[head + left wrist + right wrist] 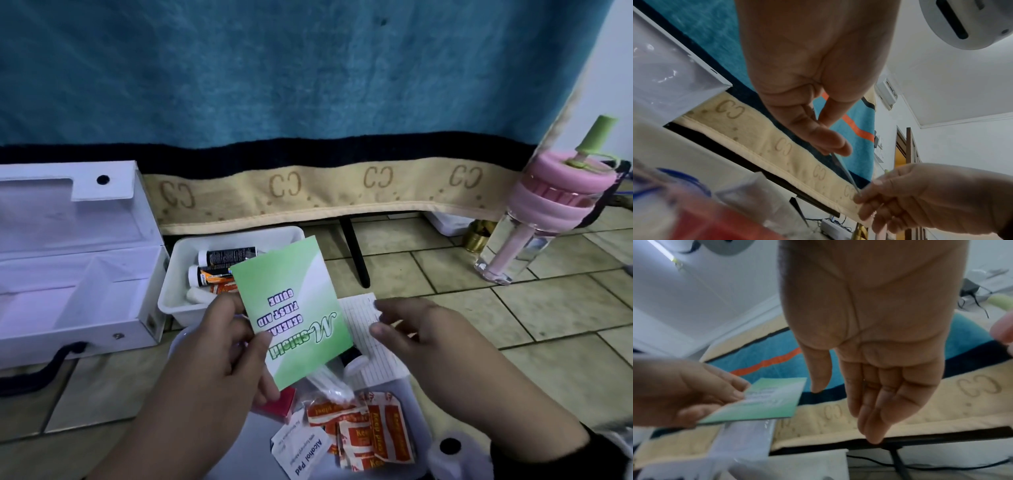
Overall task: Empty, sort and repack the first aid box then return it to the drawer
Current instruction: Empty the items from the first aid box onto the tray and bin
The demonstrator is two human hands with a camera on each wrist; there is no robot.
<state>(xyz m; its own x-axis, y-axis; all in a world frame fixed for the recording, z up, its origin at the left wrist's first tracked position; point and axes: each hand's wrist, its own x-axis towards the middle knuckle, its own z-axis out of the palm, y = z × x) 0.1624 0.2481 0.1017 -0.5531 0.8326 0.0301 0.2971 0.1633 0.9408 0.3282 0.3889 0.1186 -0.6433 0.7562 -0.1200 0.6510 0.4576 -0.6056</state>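
Near, on the floor: a shallow tray (416, 387) with orange-and-white plasters (370, 431), an alcohol pad (305, 452) and a red carton (279, 404), directly below the hands.

Left hand (219, 363): pinches the green guide (291, 308) by its near-left edge, thumb on top, fingers under. The guide is held above the floor, long axis running from the near tray away toward the bin, far end tipped up.

Right hand (414, 337): fingers slack and straight, holding nothing, just right of the guide beside a lined sheet (363, 322); whether it touches the sheet cannot be told.

Middle: white bin (178, 274) with tubes (222, 263), beyond the guide's far end.

Far left: first aid box (75, 274), lid up, compartments showing bare, on the floor against the hanging blanket (308, 75). It lies left and forward of both hands, long axis across the view; the left hand is nearer, so the guide probably goes in by a leftward carry.

Far right: pink bottle (537, 219). No drawer in view.
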